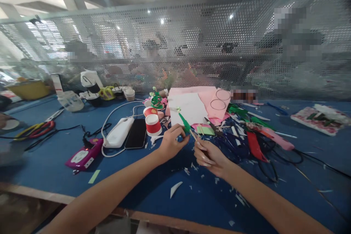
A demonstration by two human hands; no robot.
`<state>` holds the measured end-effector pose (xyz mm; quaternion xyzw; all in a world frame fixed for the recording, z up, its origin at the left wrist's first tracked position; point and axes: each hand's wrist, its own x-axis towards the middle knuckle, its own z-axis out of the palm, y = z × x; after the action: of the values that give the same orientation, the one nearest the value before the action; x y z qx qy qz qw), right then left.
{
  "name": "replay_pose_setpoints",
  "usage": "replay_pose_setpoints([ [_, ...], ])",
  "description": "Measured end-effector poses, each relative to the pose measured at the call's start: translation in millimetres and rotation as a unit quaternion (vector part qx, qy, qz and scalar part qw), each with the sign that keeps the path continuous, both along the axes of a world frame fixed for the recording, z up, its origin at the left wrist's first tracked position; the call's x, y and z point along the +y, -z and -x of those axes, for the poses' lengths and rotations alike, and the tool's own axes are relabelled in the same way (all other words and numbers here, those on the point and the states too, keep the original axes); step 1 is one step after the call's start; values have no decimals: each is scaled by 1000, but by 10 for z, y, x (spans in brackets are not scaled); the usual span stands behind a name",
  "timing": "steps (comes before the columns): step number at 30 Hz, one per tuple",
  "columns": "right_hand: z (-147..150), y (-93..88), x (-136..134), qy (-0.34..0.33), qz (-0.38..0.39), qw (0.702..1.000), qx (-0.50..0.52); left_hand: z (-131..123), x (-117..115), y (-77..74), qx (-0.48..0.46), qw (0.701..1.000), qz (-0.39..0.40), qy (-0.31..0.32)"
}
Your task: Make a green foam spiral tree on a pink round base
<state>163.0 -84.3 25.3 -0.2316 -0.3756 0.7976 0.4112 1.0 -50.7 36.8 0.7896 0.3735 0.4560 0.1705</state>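
Both forearms reach in over the desk (55,161). My left hand (171,142) pinches a green stem (185,123) with its fingers; my right hand (210,155) is clenched on a thin stick (195,138) meeting it. Stem looks partly wrapped, small flower on top. Scraps lie below; scissors (214,128) just beyond. Right fingertips hidden, joint too blurry.

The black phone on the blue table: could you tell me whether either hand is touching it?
No. The black phone lies apart beside the white power bank, while the left hand pinches a green paper piece.
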Motion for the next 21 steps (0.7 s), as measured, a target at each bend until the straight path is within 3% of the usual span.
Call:
replay_pose_setpoints([
  [10,-137,-11,56,-50,-28,998,22,19,96,-29,-142,981,127,28],
  [15,-166,-1,28,-46,-40,998,33,-20,119,-24,-254,929,252,97],
  [18,-173,33,34,-89,-43,995,3,-58,97,-8,-301,887,319,146],
  [21,-163,28,45,-130,-26,991,-8,-80,81,13,-315,873,339,154],
])
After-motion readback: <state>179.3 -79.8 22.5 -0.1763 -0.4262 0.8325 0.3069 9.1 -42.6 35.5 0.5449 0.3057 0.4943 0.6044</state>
